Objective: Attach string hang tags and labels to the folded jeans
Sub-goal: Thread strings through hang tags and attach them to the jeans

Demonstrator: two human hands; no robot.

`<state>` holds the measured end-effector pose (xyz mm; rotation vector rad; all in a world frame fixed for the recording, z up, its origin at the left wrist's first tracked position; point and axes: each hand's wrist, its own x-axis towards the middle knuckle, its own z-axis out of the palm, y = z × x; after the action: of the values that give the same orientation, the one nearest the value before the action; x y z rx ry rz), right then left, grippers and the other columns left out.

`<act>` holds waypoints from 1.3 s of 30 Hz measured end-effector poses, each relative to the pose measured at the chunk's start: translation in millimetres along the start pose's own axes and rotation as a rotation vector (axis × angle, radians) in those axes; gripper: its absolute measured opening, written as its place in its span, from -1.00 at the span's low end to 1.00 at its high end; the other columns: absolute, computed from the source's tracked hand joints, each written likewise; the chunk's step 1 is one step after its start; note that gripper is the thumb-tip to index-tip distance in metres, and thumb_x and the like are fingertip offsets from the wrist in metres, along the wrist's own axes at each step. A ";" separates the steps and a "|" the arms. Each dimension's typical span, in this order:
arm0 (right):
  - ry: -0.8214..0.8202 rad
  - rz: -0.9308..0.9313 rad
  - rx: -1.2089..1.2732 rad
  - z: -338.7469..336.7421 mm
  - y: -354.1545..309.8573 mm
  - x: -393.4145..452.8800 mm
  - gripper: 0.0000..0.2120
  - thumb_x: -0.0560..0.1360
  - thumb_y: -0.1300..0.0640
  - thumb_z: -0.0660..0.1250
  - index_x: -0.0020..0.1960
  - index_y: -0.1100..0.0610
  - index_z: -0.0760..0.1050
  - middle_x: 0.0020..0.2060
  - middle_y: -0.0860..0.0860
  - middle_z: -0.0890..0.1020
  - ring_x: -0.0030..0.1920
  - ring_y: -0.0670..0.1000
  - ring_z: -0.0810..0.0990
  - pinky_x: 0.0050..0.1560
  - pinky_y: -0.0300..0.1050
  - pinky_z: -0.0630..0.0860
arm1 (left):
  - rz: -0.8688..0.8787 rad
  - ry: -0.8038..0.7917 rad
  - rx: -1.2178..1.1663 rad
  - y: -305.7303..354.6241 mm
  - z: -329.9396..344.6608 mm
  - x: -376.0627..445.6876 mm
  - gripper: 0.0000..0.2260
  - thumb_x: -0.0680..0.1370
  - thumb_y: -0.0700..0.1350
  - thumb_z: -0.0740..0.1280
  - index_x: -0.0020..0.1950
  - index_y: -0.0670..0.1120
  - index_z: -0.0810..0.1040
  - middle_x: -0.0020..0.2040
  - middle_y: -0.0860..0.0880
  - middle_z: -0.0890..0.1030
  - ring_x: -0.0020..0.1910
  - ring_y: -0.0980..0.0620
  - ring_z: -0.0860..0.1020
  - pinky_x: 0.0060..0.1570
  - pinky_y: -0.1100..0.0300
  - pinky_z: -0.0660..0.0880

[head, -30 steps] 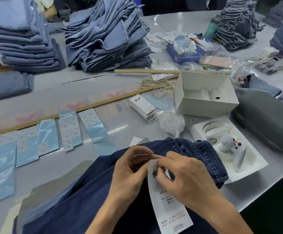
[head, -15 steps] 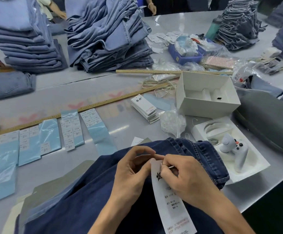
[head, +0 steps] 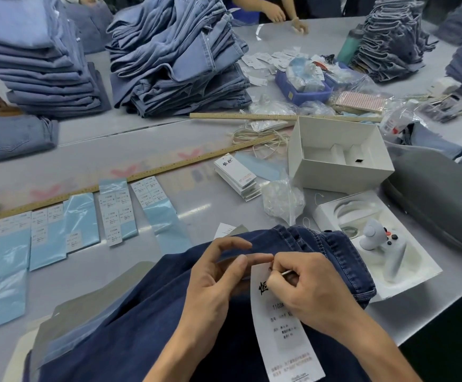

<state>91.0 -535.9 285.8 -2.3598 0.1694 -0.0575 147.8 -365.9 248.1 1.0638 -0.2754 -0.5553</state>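
Since a second ago the left hand (head: 210, 282) has spread, fingertips pinching the hang tag (head: 282, 326) top; right hand (head: 312, 288) grasps the string (head: 286, 272) over dark jeans (head: 334, 249), bottom centre. A slip could unthread it.

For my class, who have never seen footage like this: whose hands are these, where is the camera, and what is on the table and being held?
There is no machine here. A person wears a camera on the head, so the single view looks down at their own hands. The left hand and right hand pinch the top of a white hang tag at its string, over dark blue jeans. On the grey table lie sheets of size labels, a stack of hang tags, a wooden ruler, an open white box and stacks of folded jeans.
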 end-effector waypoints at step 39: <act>0.185 -0.061 -0.093 -38.1 31.1 -16.3 -0.70 0.45 0.17 0.53 0.11 -0.12 0.65 0.04 -0.27 0.61 0.16 -0.12 0.55 0.20 -0.15 0.51 | 0.553 0.426 0.710 32.4 -23.8 12.9 -0.72 0.52 -0.22 0.47 0.07 0.14 0.56 0.01 -0.02 0.62 -0.03 -0.08 0.67 0.01 0.25 0.60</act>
<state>68.1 -582.0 291.3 -2.4507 0.1923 -0.3038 179.4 -343.5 264.9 1.6752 -0.3817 0.3047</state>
